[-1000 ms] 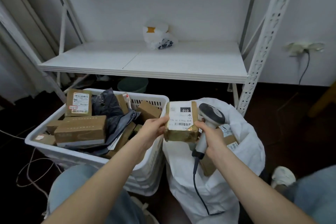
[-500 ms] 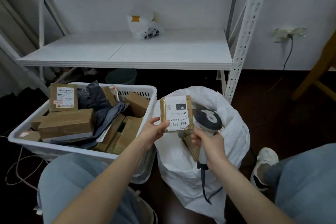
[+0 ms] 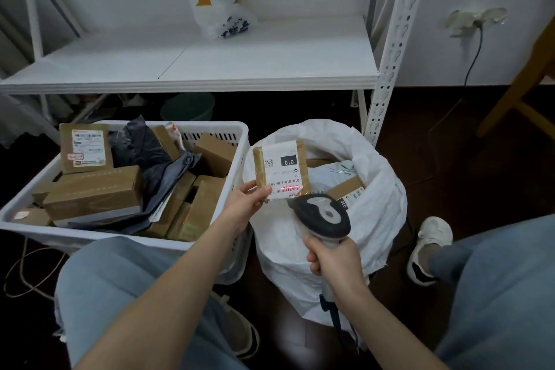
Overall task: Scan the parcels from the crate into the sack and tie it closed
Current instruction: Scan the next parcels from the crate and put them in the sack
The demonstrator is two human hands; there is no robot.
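Left hand: the left hand [image 3: 246, 201] pinches the lower left corner of a small brown parcel [image 3: 280, 173], thumb on the labelled face, fingers behind it.
Parcel held: upright and slightly tilted, above the mouth of the sack, its white shipping label [image 3: 282, 171] facing the camera — "010" reads upside down in a black box.
Scan line: a red line of light lies across the barcode at the label's lower edge, just above the scanner's head.
Right hand: the right hand [image 3: 333, 258] is closed around the grip of a handheld barcode scanner [image 3: 322, 216]; its dark head points up at the label, and a cable [image 3: 336, 314] hangs from the base of the grip.
Sack: a white woven sack [image 3: 378, 210] stands open on the dark floor, touching the right side of the crate; brown labelled parcels lie inside it, one marked "090".
Crate: a white plastic crate [image 3: 216, 129] at left, full of brown cardboard parcels and a grey poly mailer [image 3: 159, 165]; one labelled box [image 3: 85, 147] leans upright at its back left corner.
Behind: a white metal shelf [image 3: 255, 60] carries a crumpled white plastic bag [image 3: 222, 13].
Person: seated — knees in light blue jeans either side, a white shoe [image 3: 429, 245] right of the sack.
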